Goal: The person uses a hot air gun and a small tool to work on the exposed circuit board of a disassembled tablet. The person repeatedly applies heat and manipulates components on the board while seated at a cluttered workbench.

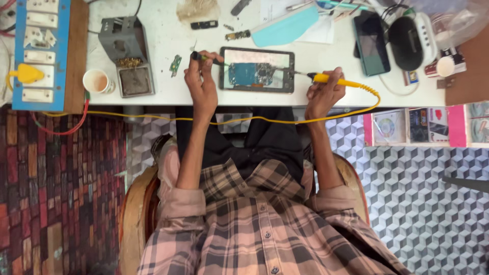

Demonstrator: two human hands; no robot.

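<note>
Beside opened tablet (257, 70) (table edge (254, 103)): soldering iron (336, 80)

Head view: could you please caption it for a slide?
Right hand holds a yellow soldering iron at an opened tablet; left hand holds tweezers.

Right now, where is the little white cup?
In the head view, the white cup sits on the white table near its front edge, between the blue switch board and the grey soldering stand, beyond the left hand.
</note>
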